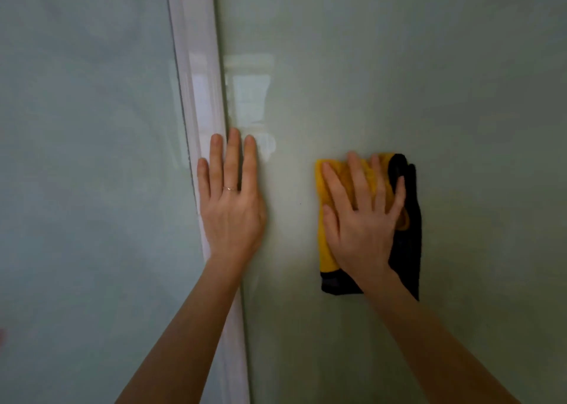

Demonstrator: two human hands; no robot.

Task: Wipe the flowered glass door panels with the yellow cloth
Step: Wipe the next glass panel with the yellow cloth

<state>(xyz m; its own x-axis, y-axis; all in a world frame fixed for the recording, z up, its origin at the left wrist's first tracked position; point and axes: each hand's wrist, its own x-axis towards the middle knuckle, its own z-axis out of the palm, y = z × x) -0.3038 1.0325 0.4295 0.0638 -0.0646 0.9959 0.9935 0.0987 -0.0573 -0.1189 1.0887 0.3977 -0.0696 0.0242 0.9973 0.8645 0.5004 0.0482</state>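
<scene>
A pale green glass door panel [414, 75] fills the right of the head view. My right hand [362, 216] lies flat with spread fingers on a folded yellow and black cloth [325, 244], pressing it against this panel. My left hand [230, 198] rests flat and bare on the panel's left edge, partly over the white frame strip [196, 75]; a thin ring is on one finger. A second glass panel [86, 158] lies left of the strip. No flower pattern shows in this part of the glass.
The white frame strip runs from top to bottom between the two panels. A window's reflection [248, 97] shows on the right panel above my left hand. A small reddish patch [2, 336] sits at the far left edge.
</scene>
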